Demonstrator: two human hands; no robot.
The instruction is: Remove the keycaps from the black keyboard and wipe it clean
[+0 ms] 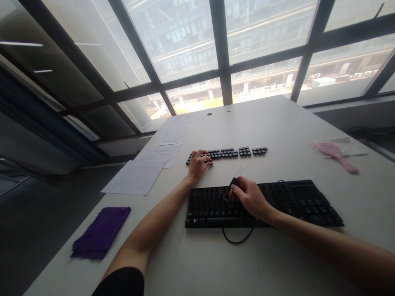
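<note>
My left hand (198,165) is at the left end of several rows of loose black keycaps (228,153). Its fingers are curled close about a keycap there, with part of the grip hidden. A black keycap puller (233,183) with thin wire prongs is pinched in my right hand (248,195), tilted, wires pointing up and away. That hand is over the middle of a black keyboard (212,222), lying flat in front of me. Much of the keyboard's main block shows bare dark key sockets, while keys still sit along its bottom row.
White paper sheets (135,176) run along the table's left side. A folded purple cloth (101,232) lies near the left edge. To the right, a pink hairbrush (333,152) rests on a clear plastic bag. The keyboard's cable (237,242) loops out toward me. Windows stand beyond the table (262,123).
</note>
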